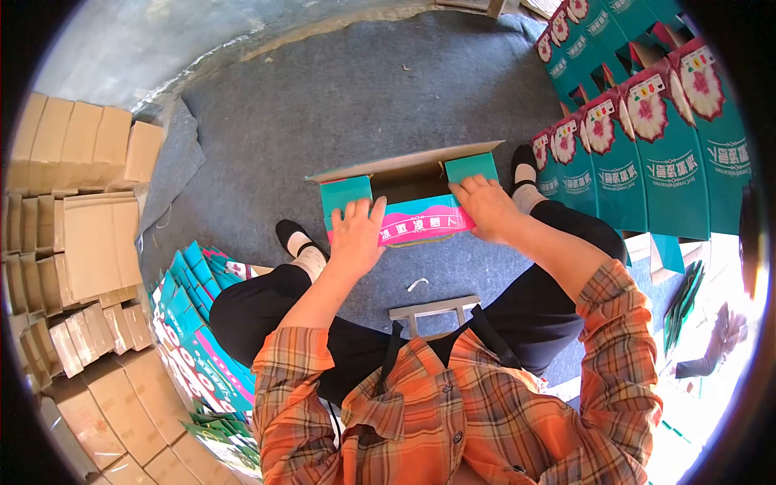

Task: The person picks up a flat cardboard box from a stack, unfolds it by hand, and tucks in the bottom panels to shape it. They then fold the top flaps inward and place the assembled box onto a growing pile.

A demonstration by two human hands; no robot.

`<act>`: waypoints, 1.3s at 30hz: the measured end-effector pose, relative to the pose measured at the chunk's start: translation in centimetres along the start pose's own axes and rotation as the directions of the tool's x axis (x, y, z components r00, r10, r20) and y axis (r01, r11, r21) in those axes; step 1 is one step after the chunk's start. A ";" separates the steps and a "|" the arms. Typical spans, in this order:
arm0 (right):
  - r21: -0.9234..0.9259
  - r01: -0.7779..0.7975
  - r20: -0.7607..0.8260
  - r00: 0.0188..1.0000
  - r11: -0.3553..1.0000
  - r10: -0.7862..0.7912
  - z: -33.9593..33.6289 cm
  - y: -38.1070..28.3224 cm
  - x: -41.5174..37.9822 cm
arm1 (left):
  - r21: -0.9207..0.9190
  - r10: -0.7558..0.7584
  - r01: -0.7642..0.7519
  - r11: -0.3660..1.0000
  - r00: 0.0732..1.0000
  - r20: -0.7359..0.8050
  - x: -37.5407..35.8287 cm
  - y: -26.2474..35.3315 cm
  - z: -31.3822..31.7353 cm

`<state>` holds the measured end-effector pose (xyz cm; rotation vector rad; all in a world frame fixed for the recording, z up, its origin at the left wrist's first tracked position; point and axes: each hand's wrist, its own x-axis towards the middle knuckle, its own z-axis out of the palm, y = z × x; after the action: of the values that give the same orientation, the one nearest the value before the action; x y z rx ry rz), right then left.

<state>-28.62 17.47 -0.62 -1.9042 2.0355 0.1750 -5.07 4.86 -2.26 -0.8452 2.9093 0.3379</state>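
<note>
A teal and pink cardboard carton with white lettering stands between my feet, its top partly unfolded. The far flap is raised, and the brown inside shows in the middle. My left hand grips the near left corner, fingers over the left teal end flap and the near edge. On the other side, my right hand holds the near right corner, its fingertips on the right end flap. The thumbs and fingers lie partly out of sight against the carton.
Rows of assembled teal cartons stand at the right. Flattened teal carton blanks are stacked by my left knee. Brown boxes pile up along the left. A stool-like frame is below me on the grey floor covering.
</note>
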 end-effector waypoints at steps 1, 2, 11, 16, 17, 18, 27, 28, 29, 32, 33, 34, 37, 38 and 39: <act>0.021 0.036 -0.020 0.999 0.999 -0.035 0.2 0.1 -0.2 | -0.005 0.006 -0.006 1.000 1.000 0.004 -0.1 0.0 0.1; 0.021 0.027 -0.018 0.999 0.999 -0.027 0.3 0.1 -0.3 | -0.026 0.004 -0.004 1.000 1.000 0.005 -0.1 -0.1 0.1; -0.069 0.070 -0.068 0.995 0.995 -0.075 2.4 0.4 -0.7 | -0.041 0.111 -0.109 0.993 0.993 0.030 -0.4 0.4 0.5; -0.119 0.055 0.006 0.998 0.991 -0.055 2.3 0.2 -0.5 | -0.036 0.137 -0.134 0.990 0.986 0.098 -1.6 2.2 0.4; -0.118 0.049 0.004 0.999 0.992 -0.049 2.5 0.2 -0.5 | 0.039 0.152 -0.156 0.987 0.985 0.084 -1.6 2.2 1.0; -0.104 0.053 0.002 0.999 0.993 -0.054 2.6 0.2 -0.5 | 0.039 0.159 -0.163 0.986 0.984 0.083 -1.7 2.1 1.0; -0.108 0.061 -0.091 0.993 0.992 -0.071 1.7 -0.7 -0.5 | -0.046 0.121 -0.112 0.993 0.951 0.286 -1.1 2.7 -2.0; -0.161 0.066 -0.142 0.986 0.985 -0.089 2.6 -0.7 -0.3 | -0.045 0.143 -0.135 0.990 0.952 0.271 -1.1 2.7 -2.0; -0.211 0.071 -0.191 0.975 0.975 -0.112 2.8 -1.0 -0.2 | -0.058 0.147 -0.137 0.989 0.954 0.261 -1.2 2.6 -1.8; -0.180 0.069 -0.156 0.983 0.981 -0.098 2.7 -1.2 0.3 | -0.067 0.165 -0.153 0.986 0.958 0.235 -1.1 2.1 -1.6; -0.201 0.085 -0.224 0.966 0.976 -0.130 3.6 -0.9 0.6 | -0.082 0.159 -0.143 0.986 0.956 0.247 -1.0 2.1 -1.7; -0.214 0.066 -0.234 0.965 0.975 -0.116 2.9 -1.0 0.6 | -0.097 0.152 -0.131 0.987 0.953 0.261 -0.9 2.2 -1.9; -0.231 0.091 -0.030 0.995 0.969 -0.100 0.7 -1.7 0.9 | -0.172 0.164 -0.130 0.977 0.966 0.201 -0.4 1.7 -2.4; -0.241 0.079 -0.038 0.995 0.967 -0.090 0.4 -1.9 1.0 | -0.230 0.166 -0.123 0.966 0.970 0.180 -0.3 1.5 -2.5; -0.225 0.072 -0.010 0.997 0.972 -0.076 0.1 -2.0 1.1 | -0.289 0.148 -0.108 0.951 0.982 0.119 -0.2 1.3 -2.5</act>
<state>-26.71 16.31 -0.80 -2.1193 2.0261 0.3844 -5.71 5.42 0.46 -0.6327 2.8302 0.8043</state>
